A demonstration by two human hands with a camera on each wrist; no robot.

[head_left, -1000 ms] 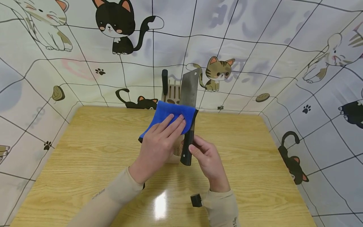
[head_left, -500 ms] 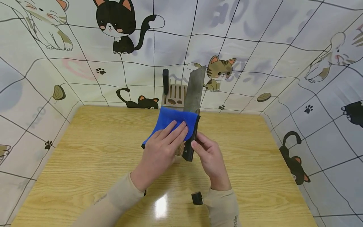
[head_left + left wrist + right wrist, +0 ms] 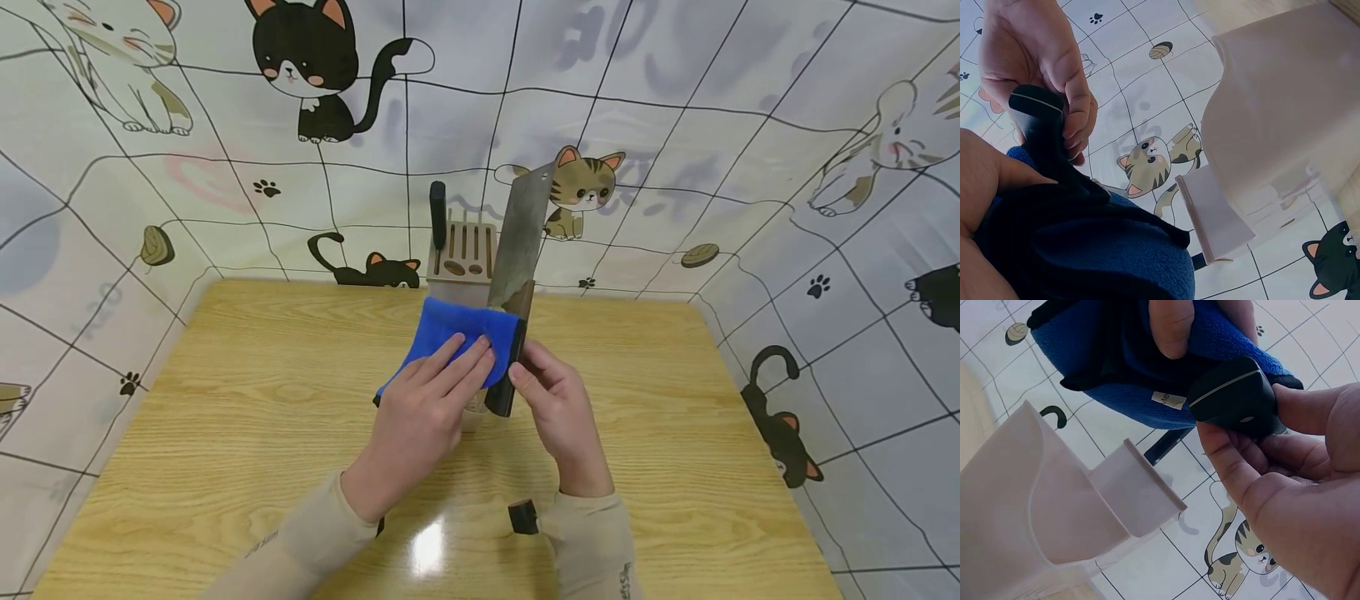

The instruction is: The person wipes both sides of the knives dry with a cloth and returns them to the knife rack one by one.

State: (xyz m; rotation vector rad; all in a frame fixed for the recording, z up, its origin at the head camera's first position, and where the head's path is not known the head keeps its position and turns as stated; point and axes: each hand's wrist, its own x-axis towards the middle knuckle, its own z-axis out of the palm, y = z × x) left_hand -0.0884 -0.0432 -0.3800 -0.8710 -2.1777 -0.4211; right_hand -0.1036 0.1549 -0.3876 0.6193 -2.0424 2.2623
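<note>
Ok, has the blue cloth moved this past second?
Yes: the blue cloth is lower in the head view, clear below the knife holder's slotted top.

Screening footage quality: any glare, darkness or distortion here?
Head: glare on the table, grid lines on the wall covering wavy, cause unclear; left wrist: dim, little detail in the darkest folds of the blue cloth; right wrist: knife handle dark but sharp-edged.

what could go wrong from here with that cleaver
The left hand works through a soft blue cloth against the cleaver; if the cloth bunches or slips, the blade might nick its fingers.
The right hand pinches the handle between thumb and fingers, so a hard push might twist the cleaver.
The knife holder stands close behind; a swing of the blade could knock it.
</note>
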